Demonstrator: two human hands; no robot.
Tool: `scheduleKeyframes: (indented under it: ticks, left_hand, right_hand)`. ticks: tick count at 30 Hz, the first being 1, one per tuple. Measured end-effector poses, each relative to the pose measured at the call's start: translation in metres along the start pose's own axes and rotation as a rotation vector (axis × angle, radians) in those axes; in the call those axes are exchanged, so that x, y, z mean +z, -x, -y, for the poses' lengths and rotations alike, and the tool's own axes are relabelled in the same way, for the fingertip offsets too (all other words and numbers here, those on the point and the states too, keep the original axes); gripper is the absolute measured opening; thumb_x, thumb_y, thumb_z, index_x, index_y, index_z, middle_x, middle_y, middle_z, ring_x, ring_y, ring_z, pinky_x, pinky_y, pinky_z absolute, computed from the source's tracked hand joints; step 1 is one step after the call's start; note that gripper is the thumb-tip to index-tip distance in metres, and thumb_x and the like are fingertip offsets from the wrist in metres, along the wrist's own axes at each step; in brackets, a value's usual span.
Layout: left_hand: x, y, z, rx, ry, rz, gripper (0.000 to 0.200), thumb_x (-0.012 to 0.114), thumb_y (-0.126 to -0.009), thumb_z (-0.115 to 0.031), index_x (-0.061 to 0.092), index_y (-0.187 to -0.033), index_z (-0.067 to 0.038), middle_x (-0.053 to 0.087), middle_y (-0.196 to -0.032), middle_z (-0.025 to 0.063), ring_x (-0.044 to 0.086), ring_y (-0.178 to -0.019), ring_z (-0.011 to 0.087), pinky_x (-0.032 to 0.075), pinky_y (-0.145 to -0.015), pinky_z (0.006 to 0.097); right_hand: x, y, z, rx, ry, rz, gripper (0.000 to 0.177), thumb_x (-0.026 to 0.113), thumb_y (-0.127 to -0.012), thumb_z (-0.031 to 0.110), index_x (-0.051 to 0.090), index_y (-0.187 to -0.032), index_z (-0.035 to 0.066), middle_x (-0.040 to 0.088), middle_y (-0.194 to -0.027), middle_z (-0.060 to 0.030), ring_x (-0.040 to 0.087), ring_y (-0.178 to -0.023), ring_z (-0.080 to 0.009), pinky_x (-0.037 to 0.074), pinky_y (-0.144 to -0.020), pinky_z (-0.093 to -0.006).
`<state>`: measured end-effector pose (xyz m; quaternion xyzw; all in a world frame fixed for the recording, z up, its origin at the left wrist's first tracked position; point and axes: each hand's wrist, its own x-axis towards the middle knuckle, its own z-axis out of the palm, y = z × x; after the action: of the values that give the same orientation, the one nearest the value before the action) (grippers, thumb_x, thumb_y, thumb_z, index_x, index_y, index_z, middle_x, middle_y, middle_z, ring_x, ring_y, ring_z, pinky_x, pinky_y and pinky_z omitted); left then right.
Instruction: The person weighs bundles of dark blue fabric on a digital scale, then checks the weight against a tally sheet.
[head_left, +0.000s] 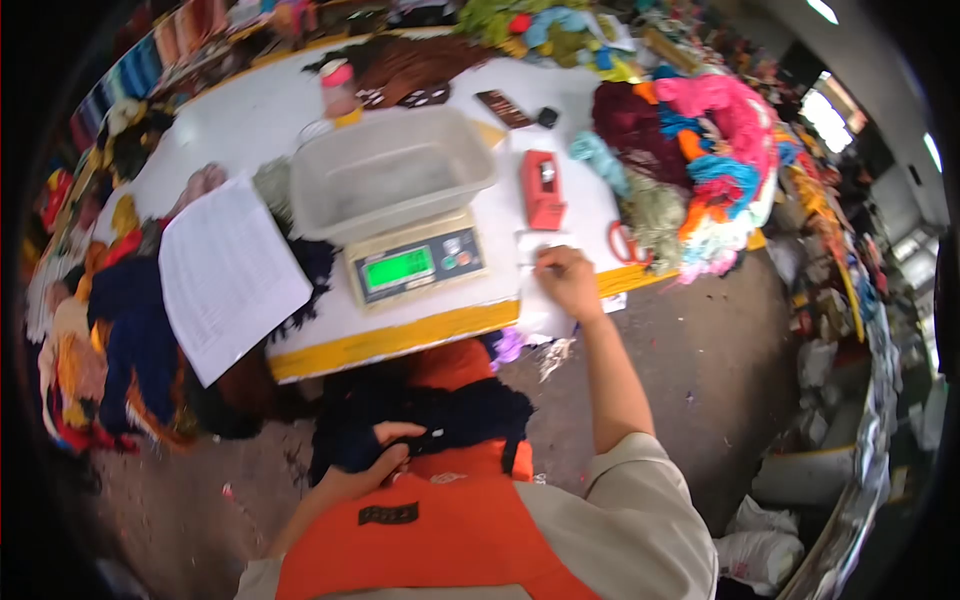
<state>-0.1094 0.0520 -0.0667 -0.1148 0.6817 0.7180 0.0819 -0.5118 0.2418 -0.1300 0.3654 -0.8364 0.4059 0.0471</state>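
My left hand (388,452) is closed round a bundle of dark navy yarn (430,425), held against the orange apron (400,545). At the table's front edge, my right hand (565,272) has its fingers pinched together over a small white paper (545,312); whatever they hold is too small to make out. To the left of that hand stands a digital scale (415,262) with a lit green display, bearing an empty translucent plastic tub (390,175). A red box-like dispenser (541,190) lies just beyond the right hand, and red-handled scissors (626,243) lie to its right.
A printed sheet (230,275) overhangs the table's left edge, above piled coloured yarn (130,310). More yarn (690,150) is heaped at the right. A pink-capped jar (338,88), a dark phone-like bar (503,108) and brown yarn (420,65) lie farther back. White bags (760,550) sit on the floor.
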Motion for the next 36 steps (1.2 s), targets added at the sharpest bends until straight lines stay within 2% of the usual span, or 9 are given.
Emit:
scheduleKeyframes:
  ticks: [2, 4, 8, 20, 23, 25, 30, 31, 36]
  left_hand:
    - [0.001, 0.001, -0.004, -0.105, 0.01, -0.037, 0.03, 0.05, -0.102, -0.01, 0.056, -0.131, -0.007, 0.059, -0.083, -0.0006, 0.052, -0.069, 0.0036, 0.043, -0.06, 0.0192]
    - [0.002, 0.0, -0.007, -0.071, 0.015, -0.03, 0.029, 0.049, -0.102, -0.01, 0.057, -0.13, -0.006, 0.06, -0.083, 0.0004, 0.052, -0.068, 0.0036, 0.043, -0.059, 0.0191]
    - [0.004, -0.003, -0.004, -0.06, 0.012, -0.019, 0.028, 0.05, -0.102, -0.01, 0.058, -0.128, -0.006, 0.06, -0.083, 0.0005, 0.052, -0.068, 0.0034, 0.042, -0.059, 0.0186]
    - [0.012, 0.001, -0.003, -0.059, 0.075, -0.058, 0.027, 0.051, -0.101, -0.009, 0.057, -0.128, -0.006, 0.059, -0.082, 0.0008, 0.051, -0.067, 0.0036, 0.041, -0.06, 0.018]
    - [0.011, 0.003, -0.006, -0.111, 0.166, -0.075, 0.03, 0.052, -0.101, -0.009, 0.055, -0.131, -0.006, 0.059, -0.082, 0.0012, 0.051, -0.066, 0.0043, 0.041, -0.06, 0.0182]
    - [0.007, 0.001, -0.004, -0.066, 0.195, -0.064, 0.036, 0.054, -0.099, -0.01, 0.05, -0.135, -0.006, 0.059, -0.08, 0.002, 0.052, -0.065, 0.0061, 0.042, -0.059, 0.0195]
    - [0.003, -0.004, -0.006, 0.031, 0.45, 0.005, 0.058, 0.06, -0.097, -0.025, 0.036, -0.146, -0.006, 0.061, -0.074, 0.006, 0.053, -0.056, 0.0109, 0.041, -0.05, 0.024]
    - [-0.004, -0.004, -0.001, 0.036, 0.451, 0.077, 0.068, 0.062, -0.096, -0.035, 0.031, -0.151, -0.008, 0.062, -0.084, 0.0061, 0.056, -0.063, 0.0113, 0.045, -0.055, 0.0242]
    - [-0.009, -0.002, 0.01, 0.008, 0.562, 0.136, 0.079, 0.068, -0.092, -0.042, 0.03, -0.153, -0.01, 0.059, -0.107, 0.0062, 0.059, -0.079, 0.0116, 0.051, -0.068, 0.0243]
  right_hand:
    - [0.002, -0.003, -0.009, 0.021, -0.094, 0.004, 0.011, 0.074, -0.075, 0.004, 0.071, -0.086, 0.002, 0.071, -0.103, -0.0094, 0.064, -0.097, -0.024, 0.056, -0.083, -0.0344]
    - [0.005, -0.004, -0.004, -0.032, -0.038, -0.063, 0.009, 0.073, -0.07, 0.009, 0.072, -0.079, 0.008, 0.073, -0.094, -0.0052, 0.067, -0.087, -0.0266, 0.053, -0.082, -0.0377]
    - [0.007, -0.004, 0.002, 0.064, 0.055, -0.03, 0.005, 0.069, -0.073, 0.012, 0.071, -0.078, 0.011, 0.068, -0.09, -0.006, 0.064, -0.09, -0.0299, 0.048, -0.083, -0.045]
    - [0.02, 0.007, 0.008, 0.047, 0.068, -0.293, 0.004, 0.064, -0.084, 0.007, 0.066, -0.085, 0.004, 0.066, -0.091, -0.0149, 0.063, -0.09, -0.0356, 0.046, -0.084, -0.0461]
    - [0.017, 0.012, 0.025, -0.121, 0.026, -0.545, 0.007, 0.064, -0.083, -0.002, 0.06, -0.088, 0.002, 0.061, -0.097, -0.0152, 0.059, -0.096, -0.0339, 0.047, -0.085, -0.0401]
    - [0.016, 0.027, 0.069, -0.252, -0.087, -0.417, 0.012, 0.068, -0.08, -0.002, 0.062, -0.09, 0.004, 0.061, -0.096, -0.0131, 0.058, -0.096, -0.0323, 0.047, -0.088, -0.0402]
    - [0.037, 0.077, 0.163, -0.579, -0.323, 0.107, 0.035, 0.076, -0.084, 0.022, 0.062, -0.112, 0.007, 0.058, -0.116, -0.0135, 0.058, -0.105, -0.035, 0.049, -0.09, -0.0414]
    - [0.043, 0.084, 0.171, -0.589, -0.356, 0.185, 0.042, 0.076, -0.083, 0.025, 0.059, -0.118, 0.007, 0.057, -0.119, -0.0136, 0.058, -0.107, -0.0348, 0.049, -0.09, -0.041]
    - [0.074, 0.101, 0.184, -0.625, -0.47, 0.302, 0.059, 0.078, -0.08, 0.026, 0.054, -0.129, 0.005, 0.051, -0.128, -0.0156, 0.053, -0.118, -0.0341, 0.047, -0.099, -0.0398]
